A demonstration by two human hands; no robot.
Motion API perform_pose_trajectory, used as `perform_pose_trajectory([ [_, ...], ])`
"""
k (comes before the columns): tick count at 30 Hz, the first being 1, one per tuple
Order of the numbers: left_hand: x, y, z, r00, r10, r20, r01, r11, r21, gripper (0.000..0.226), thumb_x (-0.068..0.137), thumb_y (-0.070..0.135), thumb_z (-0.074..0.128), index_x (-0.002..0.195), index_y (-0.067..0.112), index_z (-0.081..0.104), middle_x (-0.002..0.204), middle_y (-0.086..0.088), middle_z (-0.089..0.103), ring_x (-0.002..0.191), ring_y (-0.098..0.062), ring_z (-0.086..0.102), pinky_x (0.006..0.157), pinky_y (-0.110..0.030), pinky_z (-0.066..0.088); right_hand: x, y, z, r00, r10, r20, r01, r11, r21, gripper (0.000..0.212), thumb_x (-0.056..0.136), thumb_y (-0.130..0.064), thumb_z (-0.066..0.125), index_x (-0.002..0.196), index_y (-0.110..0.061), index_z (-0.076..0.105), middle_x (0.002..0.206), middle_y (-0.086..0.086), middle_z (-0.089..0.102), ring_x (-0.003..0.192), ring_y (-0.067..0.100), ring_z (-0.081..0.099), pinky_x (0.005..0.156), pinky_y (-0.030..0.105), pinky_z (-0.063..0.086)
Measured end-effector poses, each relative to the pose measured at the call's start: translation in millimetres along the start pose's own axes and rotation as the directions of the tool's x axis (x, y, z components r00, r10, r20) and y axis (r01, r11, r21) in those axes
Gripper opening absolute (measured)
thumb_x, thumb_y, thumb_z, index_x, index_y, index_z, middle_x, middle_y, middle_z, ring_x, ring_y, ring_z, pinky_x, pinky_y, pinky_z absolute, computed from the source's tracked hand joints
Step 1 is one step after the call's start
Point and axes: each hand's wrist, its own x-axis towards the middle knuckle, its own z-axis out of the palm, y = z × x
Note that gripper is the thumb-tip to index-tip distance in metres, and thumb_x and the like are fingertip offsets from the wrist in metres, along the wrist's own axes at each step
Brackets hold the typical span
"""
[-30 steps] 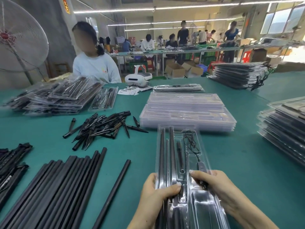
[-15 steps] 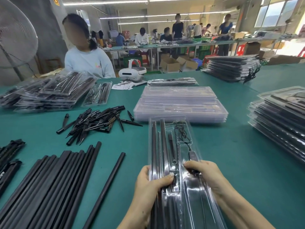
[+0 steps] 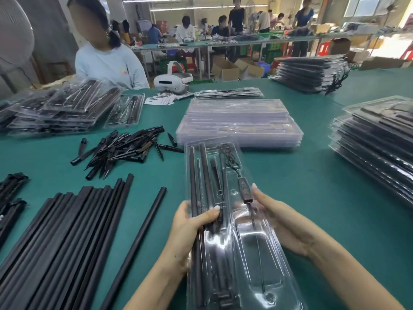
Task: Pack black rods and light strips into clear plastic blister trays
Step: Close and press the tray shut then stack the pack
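Between both hands, a tray (image 3: 243, 242) is held above the counter (image 3: 301, 186). Left hand (image 3: 190, 227) grip: thumb curled over the rods (image 3: 196, 186) in the tray's left slots. Right hand (image 3: 283, 222) grip: fingers curled under the tray's right edge, near the cord controller (image 3: 244, 190). Loose rods (image 3: 67, 231) lie left; spikes (image 3: 125, 151) beyond them. Empty trays (image 3: 239, 124) stacked just behind; packed stacks (image 3: 375, 153) right and far left. Green counter; headset (image 3: 172, 82) and seated worker (image 3: 107, 63) opposite; workshop behind.
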Motion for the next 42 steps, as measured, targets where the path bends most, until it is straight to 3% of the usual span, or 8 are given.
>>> perform_pose_trajectory([
  [10,3,10,-4,0.999,0.025,-0.030,-0.023,0.998,0.054,0.122,0.049,0.047,0.076,0.151,0.014,0.017,0.144,-0.007,0.042,0.123,-0.021,0.049,0.105,-0.035,0.036,-82,71,12,0.937,-0.075,0.342,-0.071,0.917,0.393,0.103,0.080,-0.063,0.062,0.152,-0.008,0.014,0.147,0.031,0.032,0.130,0.048,0.039,0.109,0.054,0.030],
  [12,3,14,-4,1.000,0.009,-0.019,-0.008,0.998,0.060,0.122,0.050,0.047,0.076,0.151,0.013,0.016,0.143,-0.008,0.044,0.122,-0.022,0.051,0.108,-0.040,0.036,-71,79,8,0.975,0.027,0.219,-0.108,0.924,0.368,0.134,0.050,-0.065,0.083,0.140,0.016,0.024,0.138,0.031,0.045,0.107,0.033,0.061,0.097,0.046,0.047],
  [14,4,14,-5,1.000,-0.013,-0.027,0.014,0.999,0.047,0.119,0.052,0.044,0.077,0.150,0.012,0.017,0.133,-0.009,0.053,0.115,-0.021,0.057,0.105,-0.041,0.040,-85,86,0,1.000,0.004,-0.006,0.000,0.799,0.601,0.092,0.076,-0.067,0.062,0.117,0.014,0.048,0.111,-0.005,0.068,0.081,-0.011,0.062,0.096,0.025,0.046],
  [18,9,10,-9,0.997,-0.072,-0.034,0.071,0.997,-0.013,0.079,0.069,0.024,0.077,0.133,0.004,0.035,0.076,0.001,0.072,0.070,-0.013,0.069,0.066,-0.027,0.054,-82,93,-6,0.988,0.057,0.142,-0.104,0.928,0.358,0.016,0.096,-0.005,0.052,0.096,0.000,0.067,0.085,0.009,0.064,0.065,0.003,0.064,0.066,0.019,0.050],
  [25,8,5,-7,0.992,-0.116,-0.043,0.115,0.993,-0.017,0.076,0.068,0.024,0.079,0.131,0.006,0.042,0.106,-0.011,0.070,0.097,-0.024,0.068,0.087,-0.037,0.054,-97,66,4,0.908,0.002,0.419,-0.188,0.895,0.404,0.075,0.064,-0.010,0.063,0.133,0.012,0.044,0.077,0.016,0.057,0.069,0.025,0.057,0.077,0.032,0.045],
  [33,5,-2,-4,0.995,-0.085,-0.048,0.080,0.993,-0.081,0.068,0.064,0.020,0.080,0.123,0.003,0.049,0.080,-0.004,0.074,0.070,-0.018,0.071,0.067,-0.034,0.057,-102,56,1,0.990,0.051,0.132,-0.065,0.992,0.104,0.033,0.056,-0.031,0.081,0.055,-0.003,0.063,0.045,0.007,0.040,0.042,0.018,0.041,0.086,0.027,0.050],
  [37,2,1,-2,0.997,-0.059,-0.056,0.056,0.997,-0.060,0.098,0.052,0.032,0.081,0.136,0.003,0.040,0.112,-0.012,0.068,0.096,-0.026,0.069,0.097,-0.048,0.049,-105,49,6,1.000,0.003,0.011,-0.002,0.994,-0.111,0.035,0.070,-0.033,0.075,0.083,0.000,0.074,0.051,0.008,0.054,0.047,0.016,0.050,0.069,0.025,0.047],
  [42,5,-1,-10,0.997,-0.071,-0.035,0.067,0.993,-0.095,0.091,0.058,0.025,0.081,0.136,0.003,0.039,0.095,-0.008,0.073,0.079,-0.020,0.072,0.071,-0.034,0.058,-110,44,15,0.982,-0.146,-0.120,0.092,0.924,-0.372,0.018,0.087,-0.017,0.068,0.074,-0.005,0.072,0.051,0.011,0.061,0.045,0.016,0.053,0.055,0.020,0.045],
])
